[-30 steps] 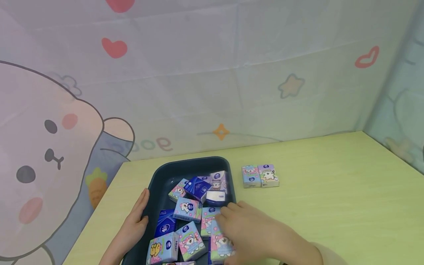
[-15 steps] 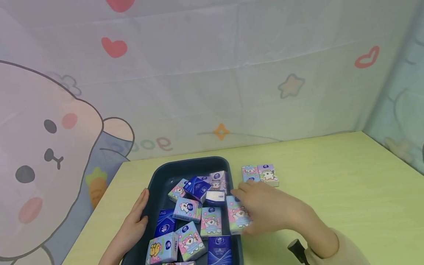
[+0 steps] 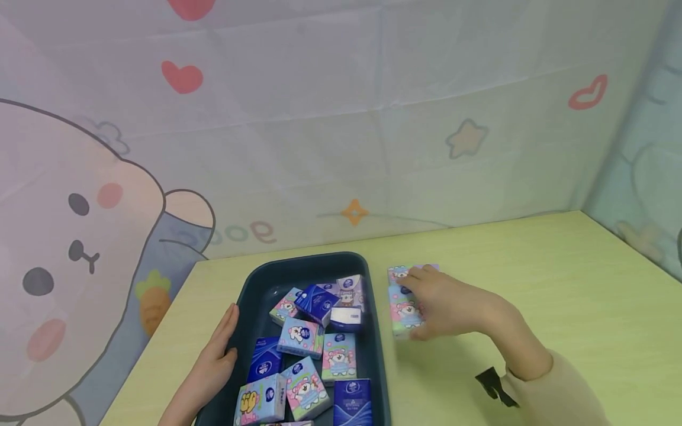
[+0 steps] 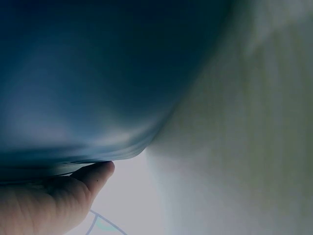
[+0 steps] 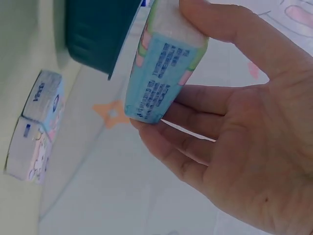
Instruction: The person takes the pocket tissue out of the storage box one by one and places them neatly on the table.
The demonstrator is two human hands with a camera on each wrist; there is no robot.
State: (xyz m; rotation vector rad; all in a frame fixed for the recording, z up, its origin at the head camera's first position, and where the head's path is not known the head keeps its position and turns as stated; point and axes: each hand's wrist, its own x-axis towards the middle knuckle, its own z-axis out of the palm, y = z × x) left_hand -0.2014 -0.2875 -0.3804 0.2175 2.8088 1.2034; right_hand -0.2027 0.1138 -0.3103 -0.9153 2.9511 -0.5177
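Your right hand pinches a pastel, rectangular wrapped pack endwise; your left hand, straight-fingered, apparently steadies the dark-teal plastic tray near the surface's left edge.

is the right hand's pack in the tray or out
Out: the right hand holds the pack above the table, beside the tray.

On my right arm, from way over here, I can see a pale cream sleeve. It looks plain, and it stops a bit behind the wrist. A little black piece sticks out by its edge, wide at one end and thinner at the other. I can't tell what it is. My right hand is bare, with a tiny dot on the palm side. My left hand is bare too, and so is the arm behind it.
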